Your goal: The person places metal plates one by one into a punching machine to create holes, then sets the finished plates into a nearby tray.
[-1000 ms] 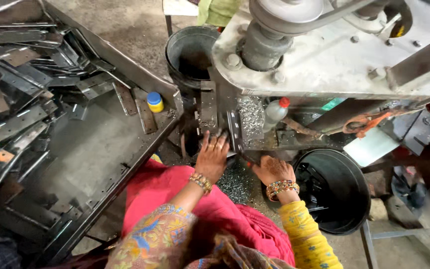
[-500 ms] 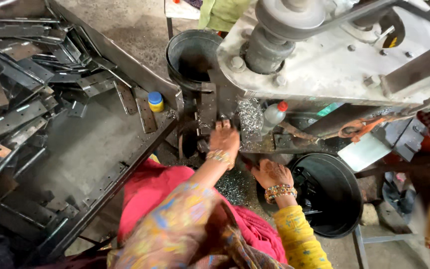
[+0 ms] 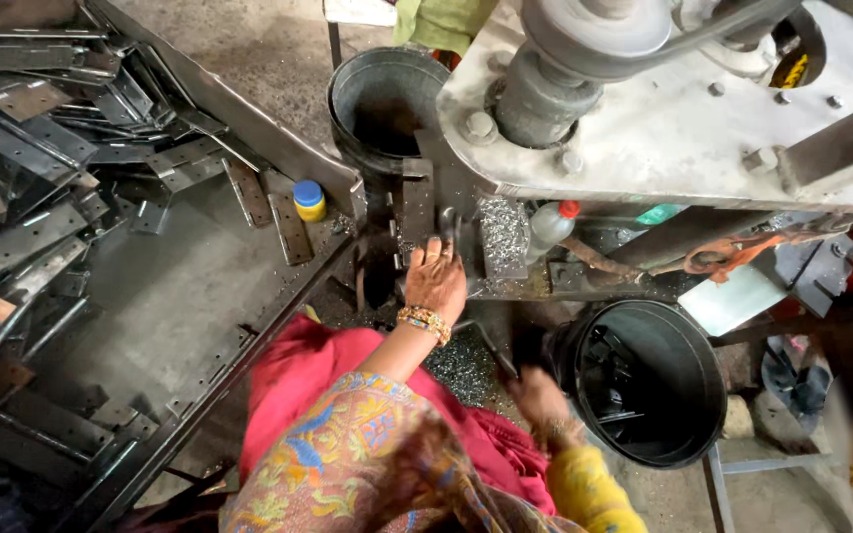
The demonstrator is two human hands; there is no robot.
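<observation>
My left hand (image 3: 436, 279), with bangles at the wrist, reaches forward to the bed of a grey drill machine (image 3: 663, 128). Its fingers lie curled over a dark metal piece (image 3: 446, 225) just below the machine head. Shiny metal shavings (image 3: 502, 232) are heaped right beside it. My right hand (image 3: 542, 397) is blurred and low, close to my lap. It hovers by the rim of a black bucket (image 3: 688, 395) with dark metal parts inside. I cannot see what the right hand holds, if anything.
A metal tray table (image 3: 150, 296) on the left carries several flat perforated metal strips (image 3: 41, 148) and a small yellow bottle with a blue cap (image 3: 309, 200). A grey metal bucket (image 3: 362, 84) stands behind the machine. A plastic bottle with a red cap (image 3: 551, 225) lies under the machine.
My left hand has moved forward onto the machine bed. My right hand has pulled back from the machine toward my lap, next to the black bucket.
</observation>
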